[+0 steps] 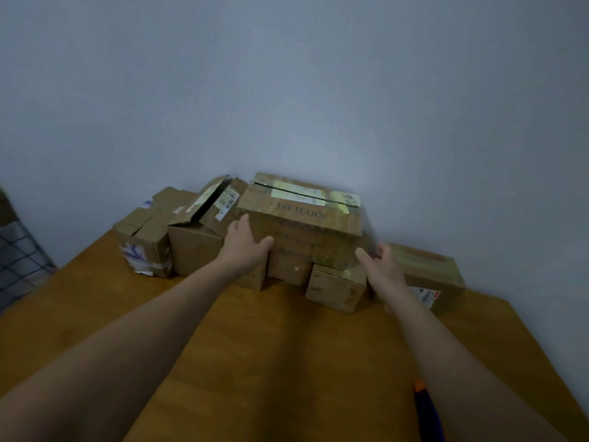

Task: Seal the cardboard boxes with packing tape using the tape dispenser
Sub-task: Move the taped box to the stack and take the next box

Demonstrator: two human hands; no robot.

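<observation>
Left hand pressing flat on left side of top box, right hand hovering open beside its right corner (likely bracketing it for lifting); box sitting atop smaller boxes by wall.

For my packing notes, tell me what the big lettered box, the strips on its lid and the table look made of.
Big lettered box: brown cardboard, matte, creased edges. Strips on its lid: probably yellowish plastic tape, glossy glare. Table: wood or wood-look laminate, smooth orange-brown, faint grain.

Boxes crowd wall; near table seemingly open.
</observation>
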